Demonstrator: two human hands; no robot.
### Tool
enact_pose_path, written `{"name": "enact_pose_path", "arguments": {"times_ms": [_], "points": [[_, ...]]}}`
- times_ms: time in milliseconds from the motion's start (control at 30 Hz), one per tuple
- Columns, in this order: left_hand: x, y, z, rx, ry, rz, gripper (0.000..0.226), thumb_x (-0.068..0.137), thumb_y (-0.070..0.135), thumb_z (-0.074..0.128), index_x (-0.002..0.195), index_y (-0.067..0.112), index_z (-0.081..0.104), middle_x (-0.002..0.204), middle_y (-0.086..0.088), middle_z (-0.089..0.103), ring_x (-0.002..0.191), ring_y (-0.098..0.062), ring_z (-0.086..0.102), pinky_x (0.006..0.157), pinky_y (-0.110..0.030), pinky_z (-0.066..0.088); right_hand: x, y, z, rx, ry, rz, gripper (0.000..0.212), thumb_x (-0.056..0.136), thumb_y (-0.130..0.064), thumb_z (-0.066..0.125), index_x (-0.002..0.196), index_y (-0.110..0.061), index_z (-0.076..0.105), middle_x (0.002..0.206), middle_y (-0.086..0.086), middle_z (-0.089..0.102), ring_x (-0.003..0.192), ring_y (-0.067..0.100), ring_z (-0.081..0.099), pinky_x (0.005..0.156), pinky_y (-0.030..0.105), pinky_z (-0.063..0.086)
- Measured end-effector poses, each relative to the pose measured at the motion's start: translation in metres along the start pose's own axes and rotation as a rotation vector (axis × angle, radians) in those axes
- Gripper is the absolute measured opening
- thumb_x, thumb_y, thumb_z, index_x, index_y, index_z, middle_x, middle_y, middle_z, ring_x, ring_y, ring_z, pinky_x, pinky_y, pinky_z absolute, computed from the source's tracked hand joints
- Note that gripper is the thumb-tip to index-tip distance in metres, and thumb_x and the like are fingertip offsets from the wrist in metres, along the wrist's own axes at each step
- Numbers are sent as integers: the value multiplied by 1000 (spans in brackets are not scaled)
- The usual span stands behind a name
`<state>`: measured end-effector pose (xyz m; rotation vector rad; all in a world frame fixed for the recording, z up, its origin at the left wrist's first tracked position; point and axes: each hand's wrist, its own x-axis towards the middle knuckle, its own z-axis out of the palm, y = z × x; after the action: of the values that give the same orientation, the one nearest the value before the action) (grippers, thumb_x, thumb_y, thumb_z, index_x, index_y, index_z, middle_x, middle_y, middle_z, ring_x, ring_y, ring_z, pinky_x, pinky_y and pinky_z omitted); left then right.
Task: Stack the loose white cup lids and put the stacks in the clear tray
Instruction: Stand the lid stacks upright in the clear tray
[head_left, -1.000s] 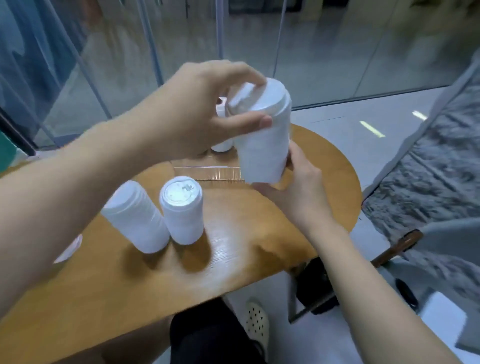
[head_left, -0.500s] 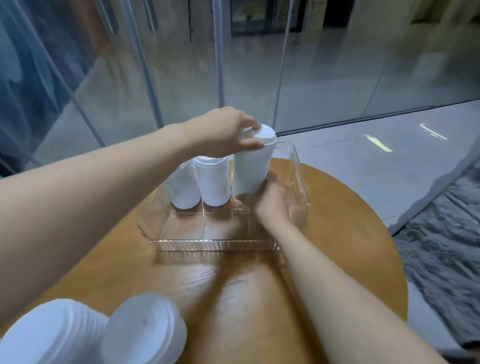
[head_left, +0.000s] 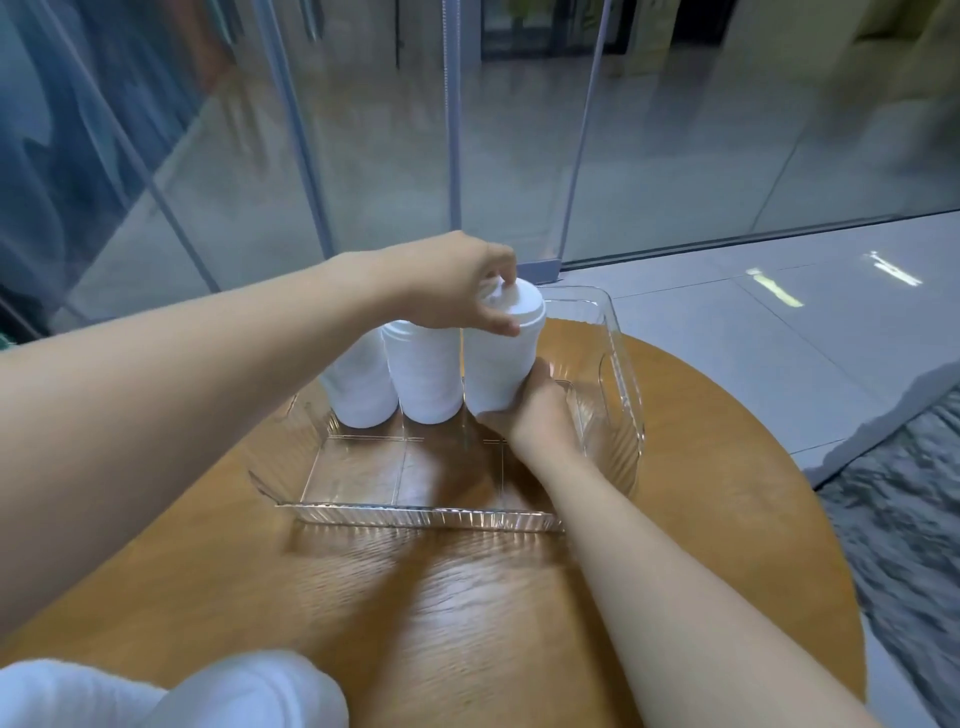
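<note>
Both hands gripping lid stack (head_left: 497, 358), clear tray (head_left: 621, 395)

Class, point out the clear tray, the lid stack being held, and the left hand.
clear tray (head_left: 426, 514): head view, near ribbed wall.
held lid stack (head_left: 496, 364): head view, side of stack.
left hand (head_left: 447, 283): head view, back of hand.

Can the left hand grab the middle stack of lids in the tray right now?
Probably not right away: the left hand grips the top of the right stack. The middle stack sits just below it, uncovered, so letting go frees the way.
</note>
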<state>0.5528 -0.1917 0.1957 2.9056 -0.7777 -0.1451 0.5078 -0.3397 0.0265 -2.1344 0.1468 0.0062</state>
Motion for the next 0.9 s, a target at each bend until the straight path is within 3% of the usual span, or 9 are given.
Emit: {"name": "enact_pose_path", "arguments": {"times_ms": [267, 433, 567, 667, 767, 900], "points": [[-14, 0, 1, -20, -22, -12, 60, 86, 58, 76, 134, 28, 55, 135, 2, 60, 118, -22, 57, 100, -43, 50, -8, -2, -4, -78, 3, 31, 75, 68, -41, 89, 129, -28, 47, 119, -1, 69, 109, 29, 66, 88, 46, 57], [-15, -2, 11, 0, -48, 7, 58, 93, 53, 70, 142, 29, 53, 130, 4, 60, 116, -20, 56, 97, -39, 48, -8, 0, -1, -172, -17, 52, 75, 71, -37, 86, 131, -23, 42, 115, 2, 69, 105, 32, 66, 84, 45, 58], [-20, -5, 15, 60, -62, 2, 75, 91, 44, 73, 156, 37, 38, 140, 4, 56, 120, -20, 55, 98, -36, 46, -12, -8, -8, -166, -48, 81, 80, 67, -30, 89, 130, -17, 42, 111, 4, 68, 101, 32, 67, 81, 45, 59], [-34, -7, 2, 156, -35, 53, 88, 88, 47, 75, 161, 38, 28, 152, 2, 50, 134, -25, 51, 109, -40, 42, -23, -17, -21, -113, -34, 100, 89, 72, -29, 92, 139, -9, 38, 117, 5, 64, 113, 32, 64, 83, 36, 51], [-69, -5, -18, 177, -15, 23, 85, 92, 50, 71, 163, 34, 27, 158, 3, 45, 138, -26, 48, 110, -39, 40, -51, -27, -39, -75, -26, 95, 99, 81, -32, 88, 152, -1, 27, 131, 12, 59, 127, 30, 55, 85, 28, 39], [-146, 3, -38, 96, 30, -121, 69, 94, 62, 64, 154, 36, 42, 152, 6, 52, 133, -26, 52, 109, -41, 42, -106, -44, -57, 17, 8, -62, 80, 85, -25, 84, 149, -8, 39, 122, -6, 53, 112, 9, 49, 85, 16, 34]]}}
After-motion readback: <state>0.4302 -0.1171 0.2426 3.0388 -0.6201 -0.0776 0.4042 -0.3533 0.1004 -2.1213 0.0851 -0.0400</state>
